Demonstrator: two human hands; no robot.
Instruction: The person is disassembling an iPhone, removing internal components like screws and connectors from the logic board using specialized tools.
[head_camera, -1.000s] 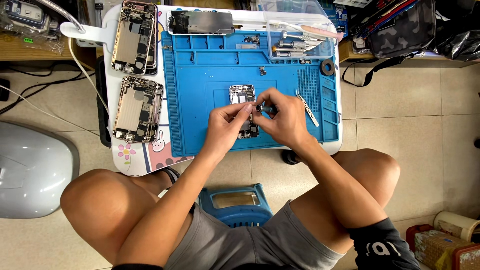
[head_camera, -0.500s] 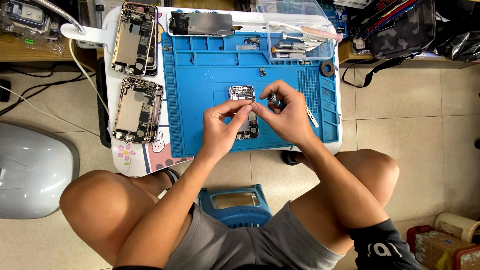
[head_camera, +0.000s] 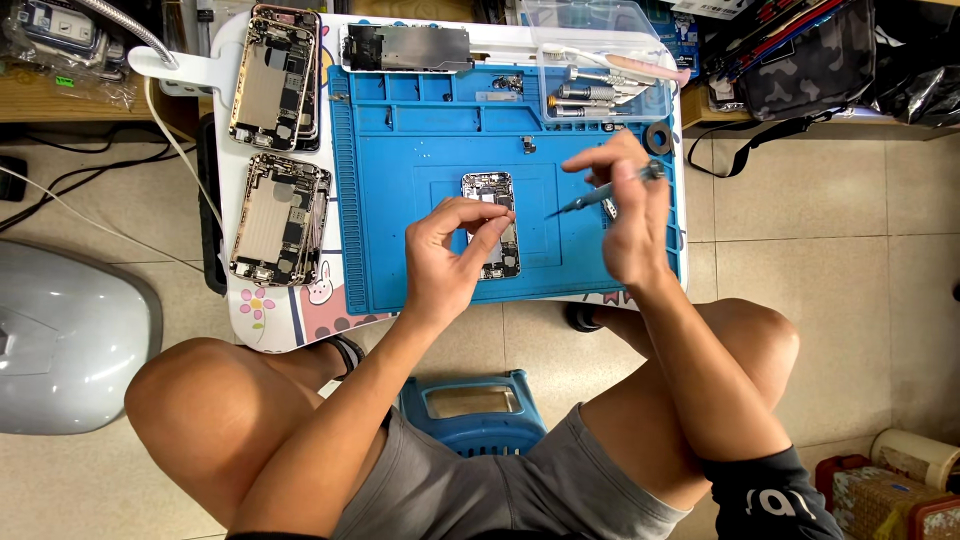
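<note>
Opened phone on blue work mat, both hands engaged.

The opened phone (head_camera: 491, 224) lies at the centre of the blue mat (head_camera: 400, 200). The left hand (head_camera: 450, 255) pinches the phone's lower left edge between thumb and fingers. The right hand (head_camera: 625, 215), raised near the mat's right edge, grips a screwdriver (head_camera: 600, 195), tip aimed toward the phone but apart from it. Two more opened phones (head_camera: 278, 150) lie beyond the mat's left edge.

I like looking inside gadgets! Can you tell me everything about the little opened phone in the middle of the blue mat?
The opened phone is a small rounded rectangle with its screen off, showing dark and silvery metal parts inside. It lies flat and lengthwise on the blue mat, near the middle. The left hand pinches its lower left side with fingertips. The right hand holds a thin screwdriver whose tip is just right of it, apart from it.
</note>
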